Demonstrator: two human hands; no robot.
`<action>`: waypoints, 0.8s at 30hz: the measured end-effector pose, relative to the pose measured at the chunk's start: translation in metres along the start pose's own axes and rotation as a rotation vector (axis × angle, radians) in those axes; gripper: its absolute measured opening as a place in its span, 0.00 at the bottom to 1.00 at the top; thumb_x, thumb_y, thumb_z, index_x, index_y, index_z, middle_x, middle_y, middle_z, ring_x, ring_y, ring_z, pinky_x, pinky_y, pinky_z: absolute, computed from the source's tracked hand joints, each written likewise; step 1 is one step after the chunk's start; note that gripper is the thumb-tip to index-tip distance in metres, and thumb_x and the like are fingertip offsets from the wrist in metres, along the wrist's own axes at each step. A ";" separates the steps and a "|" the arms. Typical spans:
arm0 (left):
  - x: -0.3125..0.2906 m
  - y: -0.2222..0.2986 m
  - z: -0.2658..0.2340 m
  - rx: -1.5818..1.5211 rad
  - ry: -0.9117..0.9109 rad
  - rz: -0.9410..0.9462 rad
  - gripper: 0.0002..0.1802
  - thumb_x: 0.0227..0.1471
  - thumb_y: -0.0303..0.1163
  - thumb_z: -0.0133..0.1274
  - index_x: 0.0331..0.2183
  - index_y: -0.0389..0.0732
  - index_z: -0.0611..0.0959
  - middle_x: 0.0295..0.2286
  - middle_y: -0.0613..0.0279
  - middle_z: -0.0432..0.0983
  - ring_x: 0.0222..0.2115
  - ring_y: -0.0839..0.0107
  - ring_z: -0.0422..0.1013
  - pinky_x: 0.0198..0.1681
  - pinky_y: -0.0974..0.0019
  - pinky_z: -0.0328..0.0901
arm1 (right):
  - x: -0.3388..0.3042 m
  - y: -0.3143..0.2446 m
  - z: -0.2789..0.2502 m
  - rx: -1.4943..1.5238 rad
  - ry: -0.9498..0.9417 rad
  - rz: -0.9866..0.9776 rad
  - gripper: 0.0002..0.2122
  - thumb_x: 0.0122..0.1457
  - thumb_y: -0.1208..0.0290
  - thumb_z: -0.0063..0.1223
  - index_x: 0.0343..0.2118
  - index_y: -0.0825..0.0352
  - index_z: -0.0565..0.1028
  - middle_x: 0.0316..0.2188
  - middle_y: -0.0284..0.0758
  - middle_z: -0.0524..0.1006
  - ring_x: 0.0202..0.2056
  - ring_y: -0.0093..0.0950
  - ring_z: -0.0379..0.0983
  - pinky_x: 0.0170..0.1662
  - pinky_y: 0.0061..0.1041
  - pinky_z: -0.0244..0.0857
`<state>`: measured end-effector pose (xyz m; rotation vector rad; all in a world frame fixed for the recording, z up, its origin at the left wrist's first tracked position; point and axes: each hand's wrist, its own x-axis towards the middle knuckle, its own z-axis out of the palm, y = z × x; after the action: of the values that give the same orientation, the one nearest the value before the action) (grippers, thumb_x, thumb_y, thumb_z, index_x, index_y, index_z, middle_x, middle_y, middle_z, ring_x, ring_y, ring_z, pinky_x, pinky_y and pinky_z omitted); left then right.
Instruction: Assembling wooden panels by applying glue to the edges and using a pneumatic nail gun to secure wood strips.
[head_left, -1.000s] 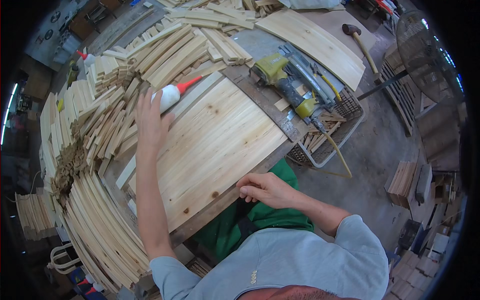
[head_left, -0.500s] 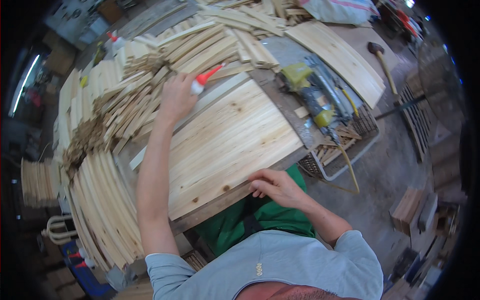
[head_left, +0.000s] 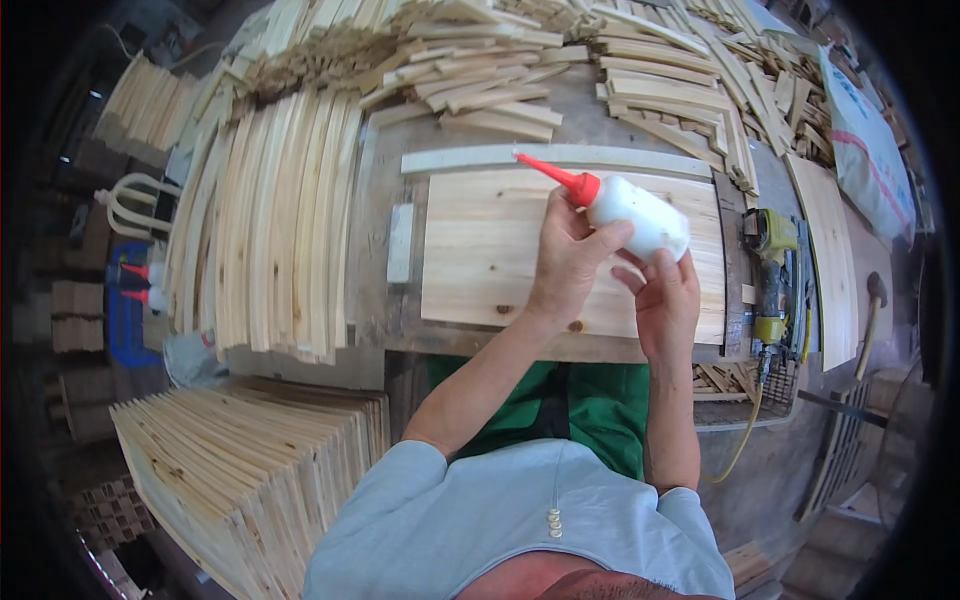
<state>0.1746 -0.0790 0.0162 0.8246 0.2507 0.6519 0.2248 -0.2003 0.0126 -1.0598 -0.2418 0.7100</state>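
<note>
A white squeeze bottle (head_left: 645, 217) with a red nozzle is held tilted above the wooden panel (head_left: 470, 245), its tip pointing to the far left. My left hand (head_left: 572, 255) is closed round the bottle near its red cap, thumb along the side. At the bottle's base end, my right hand (head_left: 668, 300) grips it with thumb and fingertips; some of those fingers are hidden behind it. Beneath lies the pale, knotty panel, flat on the worktable (head_left: 375, 250). Along its far edge runs a narrow wooden strip (head_left: 450, 160).
Long boards (head_left: 285, 230) are stacked to the left, and loose slats (head_left: 490, 70) pile up at the back. A yellow-green power tool (head_left: 770, 280) with a hose sits at the right, above a basket (head_left: 745, 410) of offcuts. Farther right lies a mallet (head_left: 875, 290).
My left hand has brought the bottle from the far left edge to over the panel. My right hand has risen from the panel's near edge to the bottle. The view has turned left.
</note>
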 end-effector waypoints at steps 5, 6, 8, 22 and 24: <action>-0.017 -0.012 -0.003 -0.167 0.030 -0.033 0.30 0.44 0.24 0.61 0.47 0.39 0.64 0.41 0.59 0.69 0.42 0.73 0.68 0.45 0.68 0.66 | 0.003 0.017 0.018 0.427 0.074 -0.101 0.23 0.61 0.61 0.50 0.56 0.65 0.62 0.51 0.36 0.69 0.53 0.31 0.65 0.56 0.38 0.60; -0.018 -0.012 -0.005 -0.163 0.023 -0.053 0.30 0.44 0.25 0.61 0.47 0.40 0.65 0.41 0.59 0.69 0.43 0.73 0.68 0.46 0.68 0.65 | 0.003 0.018 0.022 0.512 0.087 -0.092 0.23 0.61 0.61 0.51 0.56 0.65 0.62 0.51 0.36 0.69 0.53 0.31 0.64 0.57 0.39 0.59; -0.019 -0.011 -0.013 -0.170 0.035 -0.077 0.30 0.44 0.25 0.62 0.48 0.40 0.65 0.42 0.59 0.69 0.43 0.73 0.68 0.46 0.67 0.65 | 0.006 0.019 0.027 0.492 0.063 -0.075 0.23 0.60 0.62 0.52 0.56 0.65 0.62 0.51 0.36 0.69 0.53 0.31 0.65 0.57 0.39 0.59; -0.106 0.076 -0.113 1.429 0.059 0.360 0.19 0.39 0.22 0.63 0.39 0.39 0.81 0.47 0.55 0.70 0.47 0.58 0.66 0.51 0.59 0.62 | 0.077 0.004 0.067 0.108 -0.133 -0.124 0.23 0.55 0.71 0.57 0.52 0.70 0.64 0.45 0.40 0.73 0.50 0.37 0.70 0.52 0.49 0.68; -0.113 0.087 -0.135 1.478 0.106 0.303 0.20 0.38 0.22 0.63 0.39 0.38 0.81 0.47 0.55 0.70 0.47 0.57 0.66 0.51 0.59 0.62 | 0.090 0.008 0.075 0.087 -0.140 -0.136 0.24 0.54 0.69 0.58 0.52 0.69 0.64 0.45 0.40 0.72 0.50 0.35 0.70 0.51 0.45 0.69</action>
<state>-0.0119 -0.0256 -0.0127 2.2741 0.7443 0.7457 0.2513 -0.0870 0.0292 -0.9031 -0.3968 0.6667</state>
